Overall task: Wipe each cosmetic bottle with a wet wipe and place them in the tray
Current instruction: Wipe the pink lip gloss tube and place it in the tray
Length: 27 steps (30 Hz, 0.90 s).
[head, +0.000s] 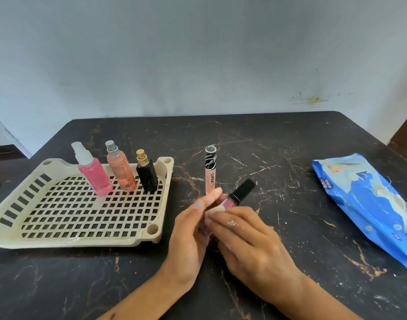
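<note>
A small pink lip-gloss bottle (pixel 233 199) with a black cap sits tilted between my two hands at the table's middle. My left hand (pixel 190 236) grips its lower end. My right hand (pixel 251 245) presses a small white wet wipe (pixel 215 210) against the bottle's body. Just behind them a peach lip-gloss tube (pixel 210 172) with a black marbled cap stands upright on the table. The cream slotted tray (pixel 66 236) at the left holds three upright bottles along its far side: a pink spray bottle (pixel 94 174), a peach spray bottle (pixel 121 172) and a black bottle (pixel 147 176) with a gold cap.
A blue wet-wipe packet (pixel 368 204) lies at the right side of the dark marbled table (pixel 278 158). A pale wall rises just behind the table's far edge.
</note>
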Available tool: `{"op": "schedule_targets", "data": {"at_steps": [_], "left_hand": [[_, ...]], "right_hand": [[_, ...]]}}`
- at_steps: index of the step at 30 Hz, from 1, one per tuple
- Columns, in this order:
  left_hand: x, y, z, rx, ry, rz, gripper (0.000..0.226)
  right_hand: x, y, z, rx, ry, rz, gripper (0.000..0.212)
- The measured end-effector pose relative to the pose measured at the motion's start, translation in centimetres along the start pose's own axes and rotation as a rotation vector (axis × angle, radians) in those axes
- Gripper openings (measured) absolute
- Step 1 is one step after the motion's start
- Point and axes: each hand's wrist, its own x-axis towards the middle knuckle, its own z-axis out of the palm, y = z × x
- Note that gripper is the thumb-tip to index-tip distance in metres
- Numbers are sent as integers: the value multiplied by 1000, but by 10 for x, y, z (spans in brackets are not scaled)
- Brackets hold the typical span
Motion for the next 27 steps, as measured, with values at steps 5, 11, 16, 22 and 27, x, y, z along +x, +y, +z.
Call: {"op": "schedule_targets", "data": {"at_steps": [5, 11, 16, 22, 27], "left_hand": [[3, 1, 2, 18, 16, -42, 28], [2, 3, 6, -39, 30, -86, 30], [-3, 7, 4, -91, 20, -191, 46], [2, 10, 5, -140, 27, -260, 37], [6, 9, 5, -249, 41, -253, 28]], "right_hand": [[0, 0, -1, -16, -38, -102, 10], [3, 5, -4, -33, 13, -46, 7], [1, -1, 0, 52, -96, -177, 15], [0, -4, -6, 331, -93, -90, 15], [4, 14, -9, 109, 150, 147, 19]]}}
